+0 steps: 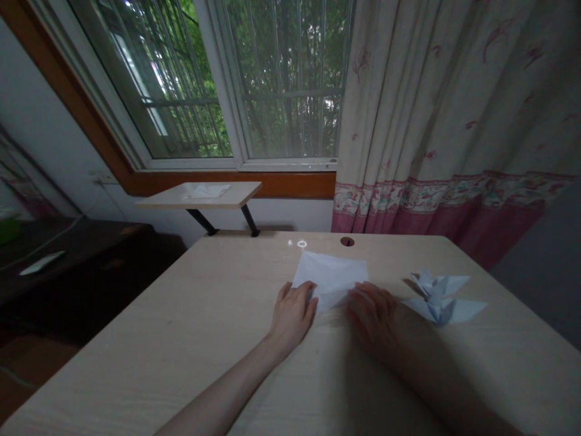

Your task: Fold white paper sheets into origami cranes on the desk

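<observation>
A white sheet of paper [333,272] lies on the table in front of me, its near edge slightly raised. My left hand [295,312] grips the near left corner between thumb and fingers. At the near right corner, my right hand [374,312] has its fingers curled onto the paper; it is a little blurred and its thumb is mostly hidden. To the right of that hand stand two folded paper cranes [440,309], close together with their wings spread.
The pale wooden table [218,363] has a round cable hole [347,241] near its back edge. A small raised shelf [172,197] at the back left bears some white paper [206,191]. Behind are a window and a floral curtain [408,121]. A dark desk [91,248] stands left.
</observation>
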Demonstrator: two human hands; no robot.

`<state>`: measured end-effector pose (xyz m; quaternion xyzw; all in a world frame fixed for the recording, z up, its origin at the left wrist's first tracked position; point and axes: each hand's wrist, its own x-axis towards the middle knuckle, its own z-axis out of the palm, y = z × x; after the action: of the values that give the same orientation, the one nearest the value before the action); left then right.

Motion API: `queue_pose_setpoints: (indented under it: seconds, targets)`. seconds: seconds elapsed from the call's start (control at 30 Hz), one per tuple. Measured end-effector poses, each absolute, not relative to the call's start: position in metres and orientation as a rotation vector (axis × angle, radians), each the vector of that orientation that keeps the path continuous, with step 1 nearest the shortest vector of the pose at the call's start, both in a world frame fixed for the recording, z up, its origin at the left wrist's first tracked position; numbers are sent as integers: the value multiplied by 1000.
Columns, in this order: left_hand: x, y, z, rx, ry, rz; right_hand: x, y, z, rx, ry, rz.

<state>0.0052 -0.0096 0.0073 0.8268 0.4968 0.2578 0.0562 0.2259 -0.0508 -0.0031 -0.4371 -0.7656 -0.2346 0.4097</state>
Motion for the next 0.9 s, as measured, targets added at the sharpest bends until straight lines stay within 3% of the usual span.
queue_pose_setpoints:
  seconds: [0.23, 0.53, 0.9]
  targets:
    - [6, -12, 9, 2572, 1435, 801, 233, -54, -1, -1127, -2372, -426]
    - [8, -18, 7, 2665, 1146, 851, 231, -46, -3, -1235, -2208, -312]
    - [13, -28, 14, 2372, 965, 764, 237, -34, -21, -1215, -2096, -186]
